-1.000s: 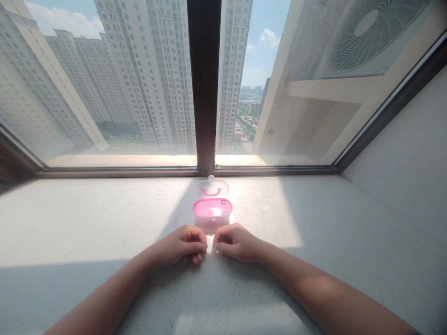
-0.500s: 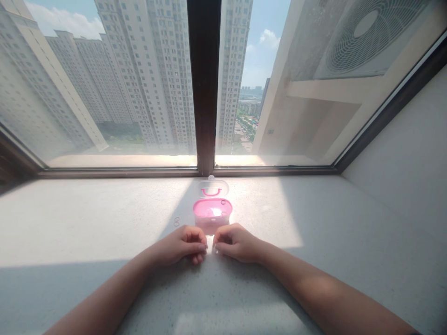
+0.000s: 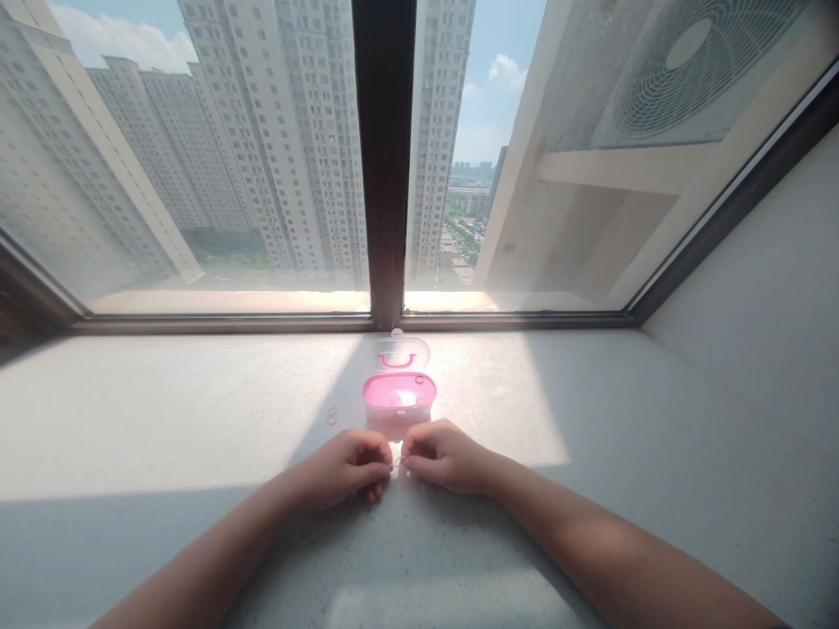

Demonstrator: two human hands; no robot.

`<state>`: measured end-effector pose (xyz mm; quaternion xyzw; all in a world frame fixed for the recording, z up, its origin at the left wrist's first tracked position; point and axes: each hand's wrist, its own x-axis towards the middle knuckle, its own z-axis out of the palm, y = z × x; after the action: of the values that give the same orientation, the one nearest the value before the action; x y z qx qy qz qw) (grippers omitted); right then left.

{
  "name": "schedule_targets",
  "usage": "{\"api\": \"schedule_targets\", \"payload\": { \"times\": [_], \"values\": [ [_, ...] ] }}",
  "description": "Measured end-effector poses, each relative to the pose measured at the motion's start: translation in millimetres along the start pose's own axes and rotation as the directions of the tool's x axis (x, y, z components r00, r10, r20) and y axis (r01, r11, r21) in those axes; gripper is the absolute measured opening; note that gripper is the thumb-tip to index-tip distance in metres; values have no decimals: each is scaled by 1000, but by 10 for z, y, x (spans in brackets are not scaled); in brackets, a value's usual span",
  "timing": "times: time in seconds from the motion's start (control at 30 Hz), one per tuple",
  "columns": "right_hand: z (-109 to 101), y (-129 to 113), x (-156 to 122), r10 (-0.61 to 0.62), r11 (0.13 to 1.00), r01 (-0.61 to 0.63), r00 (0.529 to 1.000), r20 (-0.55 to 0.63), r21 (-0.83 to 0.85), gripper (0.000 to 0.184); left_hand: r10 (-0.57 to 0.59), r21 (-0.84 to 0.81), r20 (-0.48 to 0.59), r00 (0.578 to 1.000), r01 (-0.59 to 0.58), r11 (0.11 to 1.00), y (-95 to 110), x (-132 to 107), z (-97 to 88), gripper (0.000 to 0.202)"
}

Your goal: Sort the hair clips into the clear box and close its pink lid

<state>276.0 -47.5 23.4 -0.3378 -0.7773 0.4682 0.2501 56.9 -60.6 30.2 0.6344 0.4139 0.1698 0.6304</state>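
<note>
My left hand (image 3: 347,467) is closed in a pinch, thumb against forefinger, at the front of a pink box. Just across from it my right hand (image 3: 446,456) pinches in the same way. A small thin ring (image 3: 398,464) shows in the narrow gap between the fingertips and seems gripped from both sides; its details are too small to make out. Behind the hands stands the oval pink box (image 3: 399,426), open at the top, with a small ring (image 3: 419,380) at its right rim. Two thin rings (image 3: 331,416) lie touching on the sill, left of the box.
The box's clear lid (image 3: 423,354) with a pink handle (image 3: 397,364) lies behind it, by the dark window frame (image 3: 386,175). All of this rests on a pale speckled sill (image 3: 197,411), partly sunlit. A white wall (image 3: 773,262) bounds the right side.
My left hand has shifted slightly, its fingertips a little nearer the right ones. A thin ring now shows between the fingertips. The right hand and the box have stayed in place.
</note>
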Motion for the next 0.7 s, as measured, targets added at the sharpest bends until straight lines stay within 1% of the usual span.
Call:
{"api": "schedule_targets", "payload": {
  "times": [0.07,0.3,0.7],
  "values": [
    [1,4,-1,-3,1000,3,1000,0,1,7,13,27,-6,1000,-13,1000,18,-7,25,23],
    [5,12,-4,9,1000,-9,1000,3,20,7,-2,3,2,1000,2,1000,39,-5,12,22],
    [-5,-3,2,3,1000,-3,1000,-1,15,7,-8,-14,6,1000,8,1000,41,-1,13,26]
  ]
}}
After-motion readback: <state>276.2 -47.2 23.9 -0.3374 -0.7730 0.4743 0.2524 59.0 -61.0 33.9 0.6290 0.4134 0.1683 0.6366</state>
